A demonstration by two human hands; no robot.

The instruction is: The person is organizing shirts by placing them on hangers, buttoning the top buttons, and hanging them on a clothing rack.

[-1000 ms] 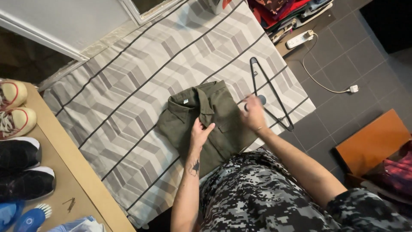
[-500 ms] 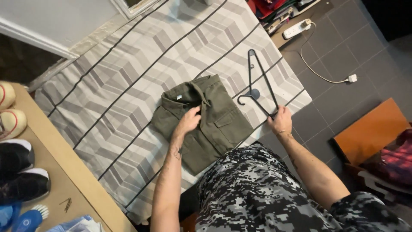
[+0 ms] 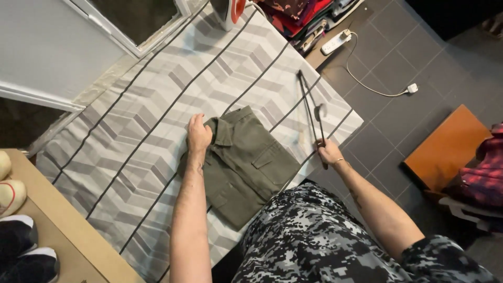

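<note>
On the patterned table point(image 3: 157, 115), our left hand point(image 3: 199, 135) presses flat on the folded green shirt point(image 3: 246, 162); our right hand point(image 3: 329, 153) grips the black hanger point(image 3: 309, 107), which stretches away from us, right of the shirt.

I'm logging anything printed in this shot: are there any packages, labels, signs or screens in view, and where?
None can be made out: no package, sign or screen shows.
Folded olive shirt: on the patterned cover; left hand covers its collar, so no label shows.
Black hanger: plain, held by the right hand.
</note>
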